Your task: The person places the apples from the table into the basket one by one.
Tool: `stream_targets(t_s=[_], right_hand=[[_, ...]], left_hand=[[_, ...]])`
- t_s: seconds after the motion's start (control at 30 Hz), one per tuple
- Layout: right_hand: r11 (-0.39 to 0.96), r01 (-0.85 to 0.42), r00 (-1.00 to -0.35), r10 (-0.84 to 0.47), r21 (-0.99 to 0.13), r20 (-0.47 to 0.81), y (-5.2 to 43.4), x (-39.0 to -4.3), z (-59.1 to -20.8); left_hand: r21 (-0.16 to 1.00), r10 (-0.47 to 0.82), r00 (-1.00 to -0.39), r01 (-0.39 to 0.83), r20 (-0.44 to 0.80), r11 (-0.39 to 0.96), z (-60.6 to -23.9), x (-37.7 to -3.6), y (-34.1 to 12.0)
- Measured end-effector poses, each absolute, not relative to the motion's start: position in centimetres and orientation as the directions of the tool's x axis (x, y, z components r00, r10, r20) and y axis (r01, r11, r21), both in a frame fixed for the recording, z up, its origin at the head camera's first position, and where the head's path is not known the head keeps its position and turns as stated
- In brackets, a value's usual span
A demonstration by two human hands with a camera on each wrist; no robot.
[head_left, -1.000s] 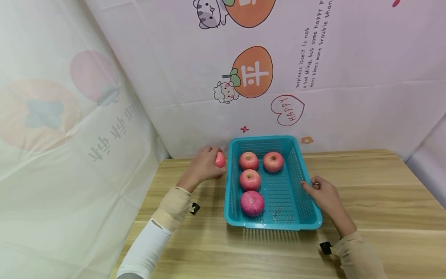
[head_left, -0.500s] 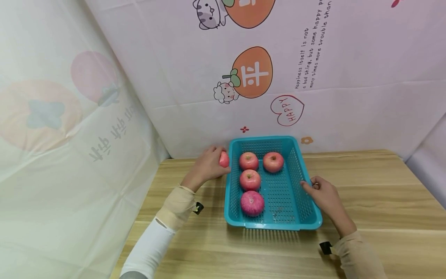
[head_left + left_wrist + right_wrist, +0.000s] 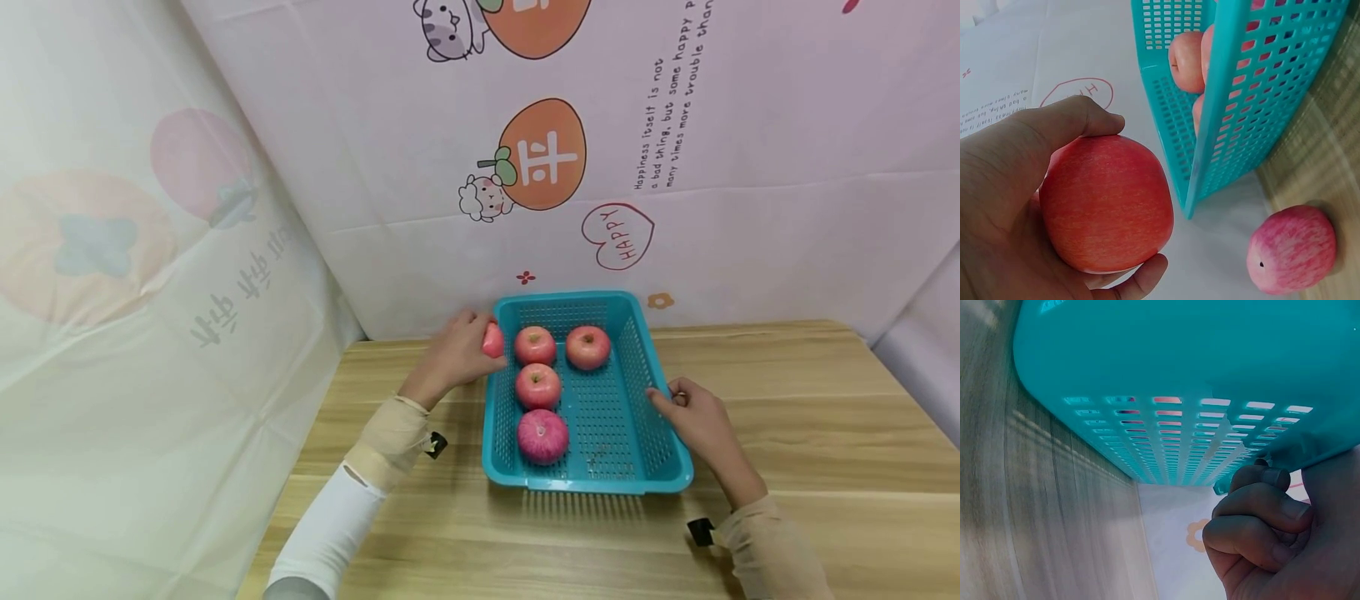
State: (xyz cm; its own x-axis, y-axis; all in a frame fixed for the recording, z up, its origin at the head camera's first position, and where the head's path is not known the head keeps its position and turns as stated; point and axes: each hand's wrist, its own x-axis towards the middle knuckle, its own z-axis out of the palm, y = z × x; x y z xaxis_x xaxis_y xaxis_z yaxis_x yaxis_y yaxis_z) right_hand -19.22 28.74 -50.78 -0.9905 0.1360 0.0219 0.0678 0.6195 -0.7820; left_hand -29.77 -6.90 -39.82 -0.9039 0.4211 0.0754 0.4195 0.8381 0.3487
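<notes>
My left hand (image 3: 456, 354) grips a red apple (image 3: 1107, 203), thumb on one side and fingers on the other, beside the left rim of the teal plastic basket (image 3: 585, 486). In the head view this apple overlaps the rim at the back left corner. Several apples sit inside: a column along the left side, ending in a darker pink apple (image 3: 543, 437), and one apple (image 3: 588, 347) at the back right. My right hand (image 3: 701, 417) pinches the basket's right rim, thumb over it; in the right wrist view its fingers (image 3: 1250, 540) curl outside the wall.
Another pink apple (image 3: 1291, 250) lies on the wooden table (image 3: 795, 417) outside the basket in the left wrist view; the head view does not show it. A printed white cloth (image 3: 420, 250) stands close behind the basket, and a second cloth (image 3: 247, 375) borders the left.
My left hand has moved right with the apple, from beside the basket to overlapping its left rim. The right hand and the basket have stayed in place.
</notes>
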Motion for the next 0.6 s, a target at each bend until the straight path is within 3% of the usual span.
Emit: stream_targets(t_s=[0.6], right_hand=[[0.611,0.079,-0.991,0.131,-0.788,0.002,28.7,-19.2,-50.8]], left_hand=[[0.327,0.461,-0.884,0.458,0.076,0.826,-39.8,-29.7,-5.3]])
